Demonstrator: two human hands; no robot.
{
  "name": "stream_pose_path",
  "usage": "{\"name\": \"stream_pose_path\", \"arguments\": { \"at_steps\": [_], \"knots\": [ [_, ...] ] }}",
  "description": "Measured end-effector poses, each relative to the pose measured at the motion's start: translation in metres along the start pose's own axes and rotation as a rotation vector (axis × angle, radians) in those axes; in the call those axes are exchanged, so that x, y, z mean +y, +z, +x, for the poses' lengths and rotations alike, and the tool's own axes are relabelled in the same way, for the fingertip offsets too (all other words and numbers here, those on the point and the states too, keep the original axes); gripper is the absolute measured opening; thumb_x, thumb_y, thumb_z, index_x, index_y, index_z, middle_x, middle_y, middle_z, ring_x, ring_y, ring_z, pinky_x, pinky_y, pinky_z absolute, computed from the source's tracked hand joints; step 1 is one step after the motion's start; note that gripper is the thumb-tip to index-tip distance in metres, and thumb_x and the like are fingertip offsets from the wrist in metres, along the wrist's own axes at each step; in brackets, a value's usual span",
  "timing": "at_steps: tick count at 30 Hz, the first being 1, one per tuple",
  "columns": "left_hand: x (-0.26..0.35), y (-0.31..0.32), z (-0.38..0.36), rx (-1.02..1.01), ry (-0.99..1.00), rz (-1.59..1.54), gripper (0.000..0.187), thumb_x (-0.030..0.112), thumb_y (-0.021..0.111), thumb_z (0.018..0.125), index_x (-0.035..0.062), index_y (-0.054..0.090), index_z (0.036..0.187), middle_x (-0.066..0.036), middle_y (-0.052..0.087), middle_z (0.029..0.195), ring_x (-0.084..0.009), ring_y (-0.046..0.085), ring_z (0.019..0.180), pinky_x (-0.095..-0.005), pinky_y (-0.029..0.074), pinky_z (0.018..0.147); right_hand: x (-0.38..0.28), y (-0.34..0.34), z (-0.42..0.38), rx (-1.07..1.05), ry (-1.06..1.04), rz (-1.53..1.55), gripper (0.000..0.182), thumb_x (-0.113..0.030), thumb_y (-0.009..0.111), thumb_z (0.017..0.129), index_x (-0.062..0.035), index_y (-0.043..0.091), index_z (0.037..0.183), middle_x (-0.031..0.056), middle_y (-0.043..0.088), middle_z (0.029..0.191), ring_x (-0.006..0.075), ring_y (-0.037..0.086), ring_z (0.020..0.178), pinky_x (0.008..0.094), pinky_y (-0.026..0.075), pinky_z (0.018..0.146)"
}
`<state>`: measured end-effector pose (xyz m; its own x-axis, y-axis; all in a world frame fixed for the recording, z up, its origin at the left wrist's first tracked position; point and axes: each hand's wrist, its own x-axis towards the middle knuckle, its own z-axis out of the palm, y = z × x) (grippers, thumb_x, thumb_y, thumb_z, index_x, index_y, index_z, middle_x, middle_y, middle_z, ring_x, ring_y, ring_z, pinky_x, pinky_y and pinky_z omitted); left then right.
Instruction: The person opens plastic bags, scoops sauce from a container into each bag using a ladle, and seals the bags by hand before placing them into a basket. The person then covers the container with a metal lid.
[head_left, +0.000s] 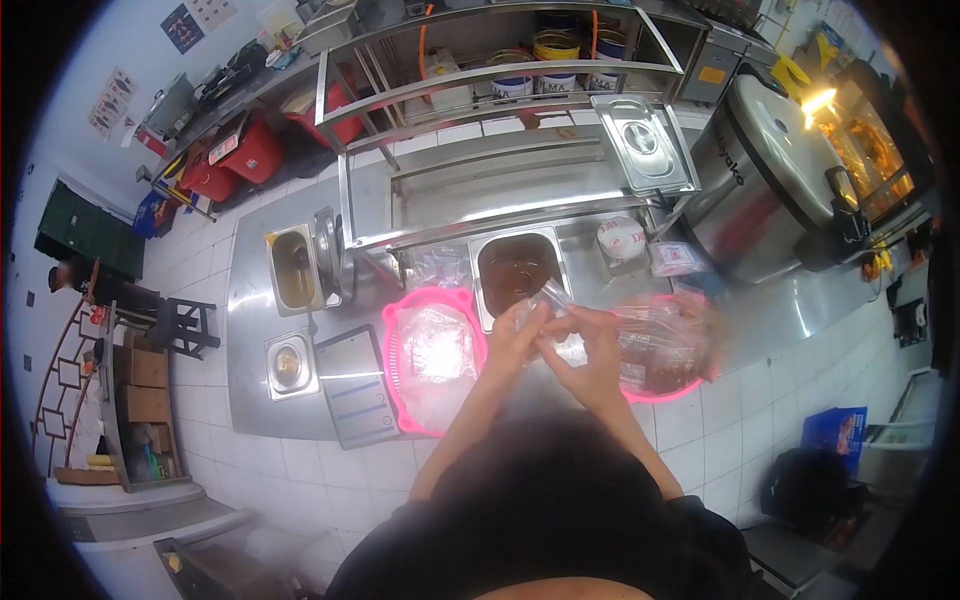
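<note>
A small clear plastic bag (553, 294) is pinched between my two hands, just in front of a steel pan of brown liquid (517, 272). My left hand (517, 335) grips the bag from the left, fingers closed. From the right, my right hand (588, 345) holds it with fingers pressed together. A pink basket (391, 365) lined with clear plastic lies left of my hands. On the right, a second pink basket (655, 397) contains clear bags with something brown.
A steel rack (480, 212) spans the table's back, with a lidded pan (645, 145) on it. A large steel cooker (760, 180) stands right. Steel pans (292, 366) and a grey tray (355, 400) are left. A person (110, 285) is at far left.
</note>
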<state>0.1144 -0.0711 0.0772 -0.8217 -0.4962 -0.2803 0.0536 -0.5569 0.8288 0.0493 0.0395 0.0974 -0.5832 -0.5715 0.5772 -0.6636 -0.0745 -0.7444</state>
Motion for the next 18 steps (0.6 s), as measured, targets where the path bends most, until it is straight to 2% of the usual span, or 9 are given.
{"name": "stream_pose_path", "arguments": {
  "at_steps": [3,5,6,8,10,11,13,16,18],
  "knots": [
    [0.003,-0.019,0.001,-0.020,0.010,0.075,0.026,0.033,0.066,0.091,0.0078,0.062,0.092,0.003,0.055,0.074,-0.0022,0.051,0.061,-0.0185,0.038,0.052,-0.005,0.000,-0.001,0.134,0.070,0.131,0.064,0.000,0.078,0.073,-0.0061,0.043,0.126,0.0095,0.065,0.102,0.0183,0.061,0.089,0.0305,0.048,0.076],
    [0.011,-0.018,-0.001,-0.025,0.026,0.111,0.019,0.028,0.068,0.090,0.0119,0.058,0.086,0.008,0.049,0.065,-0.0003,0.037,0.049,-0.0196,0.025,0.044,-0.006,-0.007,0.006,0.105,0.160,0.099,0.065,-0.002,0.079,0.073,-0.0063,0.042,0.126,0.0107,0.064,0.105,0.0187,0.060,0.092,0.0305,0.049,0.075],
    [0.013,-0.016,-0.002,-0.028,0.023,0.110,0.019,0.028,0.068,0.090,0.0119,0.058,0.086,0.008,0.049,0.065,-0.0003,0.037,0.049,-0.0196,0.025,0.044,-0.004,-0.011,0.011,0.076,0.248,0.070,0.066,-0.004,0.079,0.072,-0.0065,0.041,0.127,0.0119,0.063,0.108,0.0192,0.059,0.096,0.0304,0.049,0.073],
    [0.016,-0.012,-0.004,-0.015,0.112,0.174,0.020,0.028,0.068,0.090,0.0125,0.058,0.084,0.009,0.048,0.064,0.0000,0.035,0.049,-0.0198,0.024,0.043,0.002,-0.019,0.015,-0.002,0.328,0.209,0.065,0.000,0.079,0.073,-0.0059,0.041,0.125,0.0129,0.064,0.100,0.0171,0.061,0.091,0.0277,0.050,0.072],
    [0.016,-0.015,-0.002,0.001,0.132,0.197,0.021,0.029,0.068,0.091,0.0104,0.060,0.085,0.008,0.050,0.065,-0.0011,0.042,0.056,-0.0205,0.029,0.047,0.000,-0.023,0.017,-0.058,0.656,0.620,0.062,0.006,0.077,0.072,-0.0052,0.040,0.122,0.0125,0.066,0.089,0.0154,0.064,0.081,0.0261,0.051,0.072],
    [0.016,-0.018,-0.002,0.025,0.149,0.219,0.023,0.031,0.068,0.091,0.0084,0.062,0.087,0.007,0.053,0.067,-0.0021,0.049,0.063,-0.0212,0.035,0.052,-0.002,-0.024,0.019,-0.052,0.654,0.618,0.062,0.006,0.077,0.072,-0.0052,0.040,0.122,0.0125,0.066,0.089,0.0154,0.064,0.081,0.0261,0.051,0.072],
    [0.011,-0.030,0.005,0.109,0.179,0.301,0.024,0.031,0.066,0.092,0.0079,0.062,0.086,0.006,0.054,0.068,-0.0030,0.048,0.063,-0.0217,0.035,0.052,-0.005,-0.026,0.024,0.008,0.657,0.582,0.064,0.012,0.074,0.071,-0.0047,0.041,0.123,0.0069,0.063,0.075,0.0161,0.065,0.073,0.0284,0.052,0.074],
    [0.001,-0.048,0.015,0.208,0.244,0.378,0.025,0.031,0.064,0.093,0.0074,0.064,0.084,0.004,0.054,0.069,-0.0046,0.047,0.065,-0.0236,0.036,0.051,0.002,-0.019,0.021,-0.024,0.663,0.557,0.064,0.012,0.075,0.070,-0.0050,0.041,0.122,0.0060,0.063,0.071,0.0161,0.066,0.071,0.0288,0.052,0.075],
    [0.003,-0.054,0.015,0.360,0.238,0.304,0.026,0.031,0.062,0.094,0.0049,0.064,0.092,0.002,0.056,0.073,-0.0059,0.050,0.066,-0.0241,0.040,0.050,0.009,-0.018,0.019,0.001,0.628,0.587,0.064,0.011,0.076,0.070,-0.0055,0.041,0.120,0.0049,0.062,0.069,0.0149,0.066,0.070,0.0280,0.053,0.073]
  ]
}}
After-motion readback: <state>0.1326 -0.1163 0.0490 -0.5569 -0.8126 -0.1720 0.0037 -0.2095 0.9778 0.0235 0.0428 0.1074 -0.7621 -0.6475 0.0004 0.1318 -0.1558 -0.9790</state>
